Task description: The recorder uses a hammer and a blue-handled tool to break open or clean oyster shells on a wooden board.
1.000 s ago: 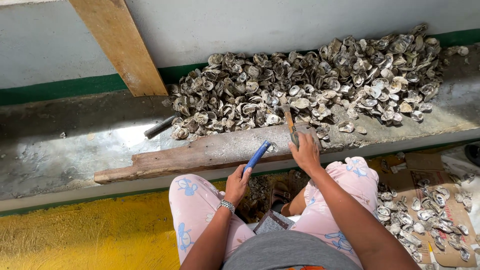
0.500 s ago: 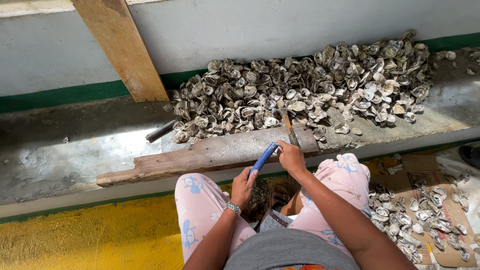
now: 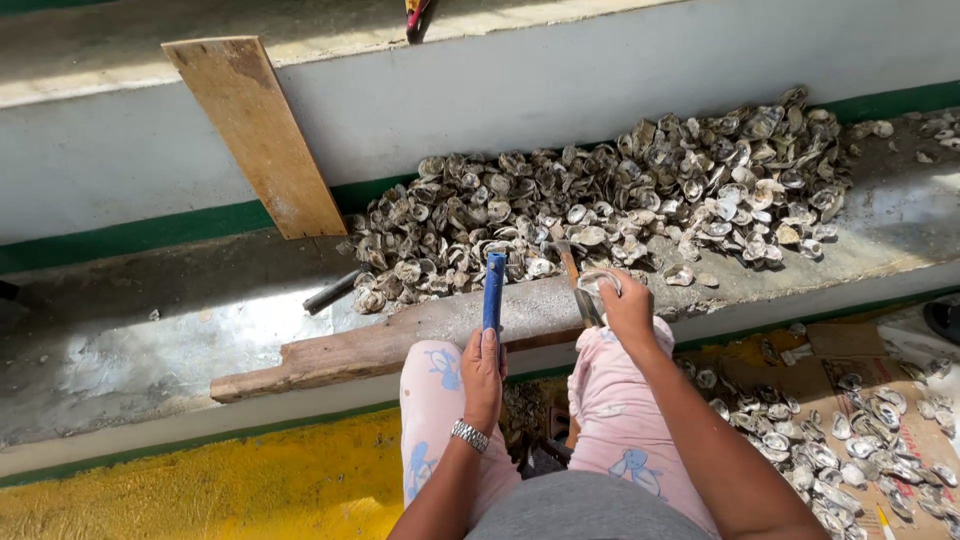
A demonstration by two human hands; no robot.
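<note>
Head view, centre of frame: left hand [image 3: 482,375] clenched round a blue-handled tool [image 3: 494,285], right hand [image 3: 628,310] pinching an oyster shell [image 3: 597,285] against a blade on the wooden plank [image 3: 400,340]; a mis-aimed blow could catch those fingers

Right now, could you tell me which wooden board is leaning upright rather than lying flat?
The pale plank at upper left, tilted against the wall; the weathered board lies flat before the knees.
</note>
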